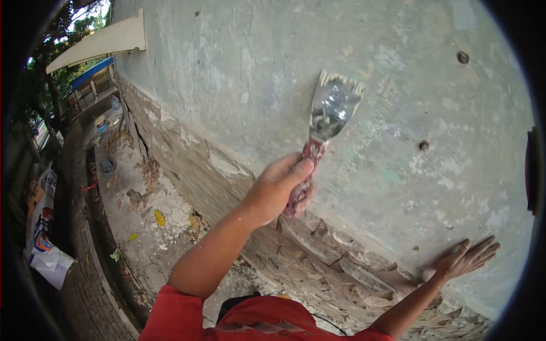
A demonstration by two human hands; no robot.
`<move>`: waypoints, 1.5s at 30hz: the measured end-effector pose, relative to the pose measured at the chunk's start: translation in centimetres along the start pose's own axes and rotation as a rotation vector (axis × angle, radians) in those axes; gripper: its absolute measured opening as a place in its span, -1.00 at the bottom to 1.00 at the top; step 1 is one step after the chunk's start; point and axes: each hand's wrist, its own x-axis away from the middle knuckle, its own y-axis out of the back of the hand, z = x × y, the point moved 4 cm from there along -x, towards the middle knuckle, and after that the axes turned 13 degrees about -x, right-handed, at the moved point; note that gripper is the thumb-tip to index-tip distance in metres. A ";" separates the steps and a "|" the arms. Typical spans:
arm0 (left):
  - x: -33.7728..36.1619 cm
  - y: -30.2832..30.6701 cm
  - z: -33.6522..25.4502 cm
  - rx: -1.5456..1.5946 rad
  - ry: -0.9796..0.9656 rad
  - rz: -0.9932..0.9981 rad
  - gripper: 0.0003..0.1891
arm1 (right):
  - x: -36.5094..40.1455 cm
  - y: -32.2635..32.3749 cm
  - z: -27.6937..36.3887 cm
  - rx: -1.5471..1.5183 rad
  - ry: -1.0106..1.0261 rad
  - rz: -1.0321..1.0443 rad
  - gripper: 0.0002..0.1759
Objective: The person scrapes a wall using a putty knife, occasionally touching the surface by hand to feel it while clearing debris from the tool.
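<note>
Gripping the red handle (311,151) of a scraper (336,107), the left hand (277,184) is closed around it, with the thumb lying along the near side and the other fingers curled round behind. The scraper points upward in front of the wall (392,51), tilted a little to the right; its wide metal blade is smeared, with pale, crusty material along the top edge. Whether that edge touches the wall cannot be told from this view. The right hand (465,259) holds nothing; it is open, fingers spread, laid against the wall low on the right, well apart from the scraper. The wall is grey-green and patchy, with pale worn spots and a few small dark holes (462,57) to the right of the blade. Beneath it runs a rough band of brown stone (199,173), chipped and uneven. The person's red shirt (259,318) shows at the bottom. On the left, the dusty ground (145,227) along the foot of the wall carries pale crumbs and a yellow leaf (159,217), with a small bucket (101,123) farther off. Beyond a narrow gutter (105,236), a printed sheet (50,256) lies beside a brick path (96,278).
</note>
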 end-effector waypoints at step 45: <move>-1.0 34.7 0.3 0.072 0.261 0.255 -0.57 | 12.0 -14.4 50.5 -0.146 -0.036 0.195 0.00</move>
